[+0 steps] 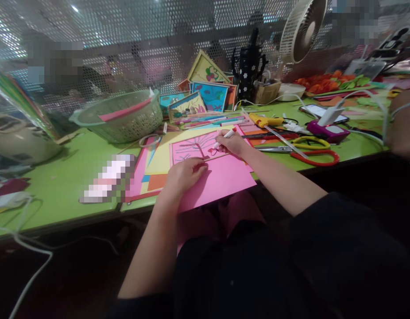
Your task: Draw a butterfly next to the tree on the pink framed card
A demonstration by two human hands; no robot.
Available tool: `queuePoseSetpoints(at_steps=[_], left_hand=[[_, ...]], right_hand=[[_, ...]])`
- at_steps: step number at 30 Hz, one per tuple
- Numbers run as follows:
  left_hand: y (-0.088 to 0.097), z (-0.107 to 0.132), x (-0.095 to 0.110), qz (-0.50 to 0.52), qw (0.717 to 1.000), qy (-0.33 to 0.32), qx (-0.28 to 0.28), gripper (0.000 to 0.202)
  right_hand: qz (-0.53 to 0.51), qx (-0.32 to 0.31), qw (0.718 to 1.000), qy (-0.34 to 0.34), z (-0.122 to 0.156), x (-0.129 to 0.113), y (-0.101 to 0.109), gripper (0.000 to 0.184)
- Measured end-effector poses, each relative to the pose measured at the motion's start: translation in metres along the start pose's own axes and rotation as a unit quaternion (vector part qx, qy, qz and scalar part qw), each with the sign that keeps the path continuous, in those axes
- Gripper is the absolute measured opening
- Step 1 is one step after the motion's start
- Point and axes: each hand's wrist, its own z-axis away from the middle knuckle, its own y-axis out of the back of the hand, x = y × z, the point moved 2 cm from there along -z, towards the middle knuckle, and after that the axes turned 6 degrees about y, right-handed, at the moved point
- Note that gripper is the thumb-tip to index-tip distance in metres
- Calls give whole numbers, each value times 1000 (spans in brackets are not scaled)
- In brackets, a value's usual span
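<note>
My right hand (230, 143) is closed round a white marker with a red end (230, 133), its tip low over the picture. Beneath it lies a framed pink picture (188, 148) with dark branching lines and a small red outline near the marker. My left hand (185, 173) is at the picture's near edge, with its curled fingers gripping the thin frame (210, 157). Under both hands spreads a pink sheet (214, 181), over a yellow sheet (158, 157) and other coloured papers. The left fingertips are partly hidden.
A green basket (121, 117) stands at the back left, beside several framed pictures (208, 95). Right of my hand lie red-handled scissors (319, 158), yellow-handled scissors (313, 141) and a yellow glue gun (266, 120). A black bottle (248, 73) and a fan (299, 35) stand behind.
</note>
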Motion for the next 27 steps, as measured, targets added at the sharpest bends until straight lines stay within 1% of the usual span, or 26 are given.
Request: queuePoseSetpoints(at_steps=[15,27], left_hand=[[0,0,-1,-2,1000,-3,0,28],[1,0,-1,-6,1000,-4,-8,29]], right_hand=[[-9,-7,1000,-3,0,0,1,27],[11,-1,1000,0,0,0,0,28]])
